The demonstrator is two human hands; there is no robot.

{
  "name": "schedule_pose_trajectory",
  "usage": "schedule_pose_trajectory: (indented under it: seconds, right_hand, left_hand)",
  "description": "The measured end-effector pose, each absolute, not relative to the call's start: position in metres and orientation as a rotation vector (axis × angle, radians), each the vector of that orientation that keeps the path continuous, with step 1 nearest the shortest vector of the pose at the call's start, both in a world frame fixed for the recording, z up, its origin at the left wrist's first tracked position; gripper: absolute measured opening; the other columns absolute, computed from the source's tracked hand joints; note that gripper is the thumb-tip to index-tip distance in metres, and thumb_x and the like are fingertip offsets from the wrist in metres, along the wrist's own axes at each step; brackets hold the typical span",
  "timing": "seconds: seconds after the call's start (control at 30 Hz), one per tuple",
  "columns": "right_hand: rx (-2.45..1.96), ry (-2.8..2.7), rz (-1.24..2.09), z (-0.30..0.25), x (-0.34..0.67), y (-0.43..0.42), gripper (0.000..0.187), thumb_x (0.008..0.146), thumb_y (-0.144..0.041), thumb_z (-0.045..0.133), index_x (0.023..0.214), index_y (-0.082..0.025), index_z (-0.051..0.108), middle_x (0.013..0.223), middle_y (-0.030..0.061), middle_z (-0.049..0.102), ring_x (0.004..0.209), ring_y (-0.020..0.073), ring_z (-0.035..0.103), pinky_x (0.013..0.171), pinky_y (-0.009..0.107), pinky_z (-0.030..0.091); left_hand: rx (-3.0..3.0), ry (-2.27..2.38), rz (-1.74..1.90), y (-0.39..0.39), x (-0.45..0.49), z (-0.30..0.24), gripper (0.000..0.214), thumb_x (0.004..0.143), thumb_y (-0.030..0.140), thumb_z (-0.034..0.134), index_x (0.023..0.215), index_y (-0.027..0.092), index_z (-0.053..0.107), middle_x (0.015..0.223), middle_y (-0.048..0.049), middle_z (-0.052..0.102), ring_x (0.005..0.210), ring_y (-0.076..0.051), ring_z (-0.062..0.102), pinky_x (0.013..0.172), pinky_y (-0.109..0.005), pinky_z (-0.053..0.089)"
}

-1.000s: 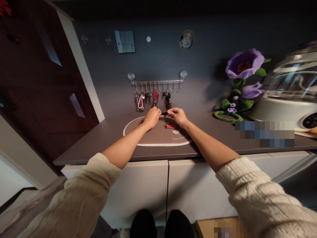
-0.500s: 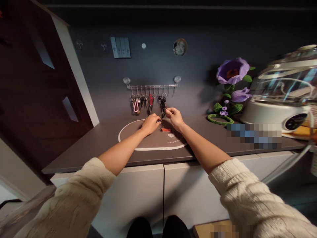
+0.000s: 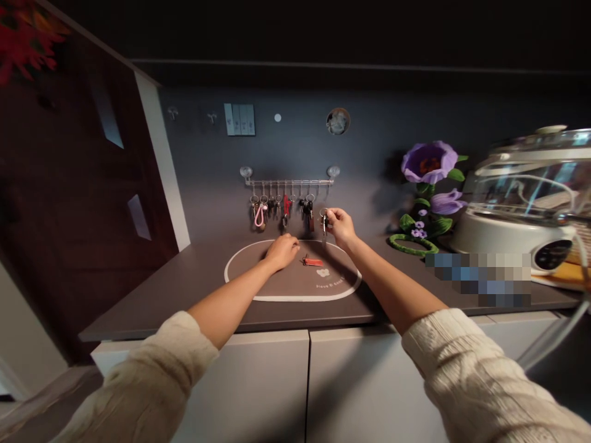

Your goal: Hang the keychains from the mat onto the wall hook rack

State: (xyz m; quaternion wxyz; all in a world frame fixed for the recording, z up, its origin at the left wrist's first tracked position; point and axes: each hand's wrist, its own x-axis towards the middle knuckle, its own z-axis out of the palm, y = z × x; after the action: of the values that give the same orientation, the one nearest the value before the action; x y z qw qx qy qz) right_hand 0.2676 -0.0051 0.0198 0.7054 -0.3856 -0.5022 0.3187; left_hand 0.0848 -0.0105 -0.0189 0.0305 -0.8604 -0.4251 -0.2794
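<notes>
My right hand point(image 3: 341, 229) pinches the ring of a small bunch of keys point(image 3: 324, 223), which hangs down above the back right of the mat. My left hand point(image 3: 282, 252) rests over the oval brown mat point(image 3: 258, 284) with its fingers curled in; nothing shows in it. Just right of that hand, an orange-red key tag point(image 3: 314, 262) with a small ring lies on the mat. Behind, a clear hook rail point(image 3: 289, 182) on the wall carries several key bunches, among them a pink strap point(image 3: 259, 216), a red strap point(image 3: 287, 206) and dark keys point(image 3: 306, 207).
To the right stand purple artificial flowers point(image 3: 429, 163) with a green ring base and a white appliance point(image 3: 498, 237) with a clear cover. A dark door point(image 3: 92, 215) is at the left. White cabinet fronts point(image 3: 249, 375) lie below the counter's front edge point(image 3: 286, 322).
My right hand has moved right and a little away from the rail with the keys. My left hand no longer touches them and stays over the mat. The view has tilted upward.
</notes>
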Motion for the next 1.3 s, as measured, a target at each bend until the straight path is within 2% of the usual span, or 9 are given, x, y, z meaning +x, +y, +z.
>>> schedule_pose_trajectory:
  seconds: [0.33,0.57,0.97,1.3]
  right_hand:
    - [-0.926,-0.979,0.701,0.063,0.274,0.016,0.014,0.074,-0.029,0.059,0.071,-0.017,0.053,0.054,-0.0039,0.049,0.047,0.0072,0.046,0.053,0.025,0.050]
    - [-0.904,-0.849,0.670,0.079,0.265,0.035,0.011,0.076,-0.018,0.054,0.065,-0.015,0.053,0.048,-0.0051,0.045,0.042,0.0061,0.043,0.052,0.026,0.052]
    - [-1.075,-0.688,0.484,0.071,0.257,0.066,0.006,0.070,-0.020,0.056,0.069,-0.015,0.058,0.057,-0.0024,0.053,0.048,0.0077,0.049,0.046,0.022,0.049]
    - [-1.042,-0.766,0.558,0.056,0.263,0.065,0.009,0.073,-0.021,0.052,0.074,-0.015,0.058,0.056,-0.0035,0.051,0.048,0.0066,0.047,0.048,0.020,0.047]
  left_hand:
    - [-2.698,-1.363,-0.829,-0.011,0.087,-0.024,0.024,0.081,0.024,0.043,0.087,0.016,0.065,0.089,-0.0085,0.065,0.083,-0.017,0.058,0.077,-0.028,0.043]
    - [-2.741,-1.359,-0.776,-0.009,0.089,-0.026,0.024,0.080,0.024,0.043,0.083,0.016,0.066,0.088,-0.0084,0.067,0.082,-0.018,0.060,0.075,-0.028,0.042]
    - [-2.760,-1.366,-0.773,-0.014,0.087,-0.022,0.023,0.081,0.025,0.045,0.081,0.016,0.065,0.088,-0.0094,0.067,0.084,-0.019,0.060,0.075,-0.029,0.041]
    - [-2.818,-1.302,-0.833,-0.008,0.083,-0.023,0.022,0.080,0.023,0.046,0.084,0.015,0.066,0.090,-0.0089,0.067,0.085,-0.019,0.059,0.077,-0.028,0.042]
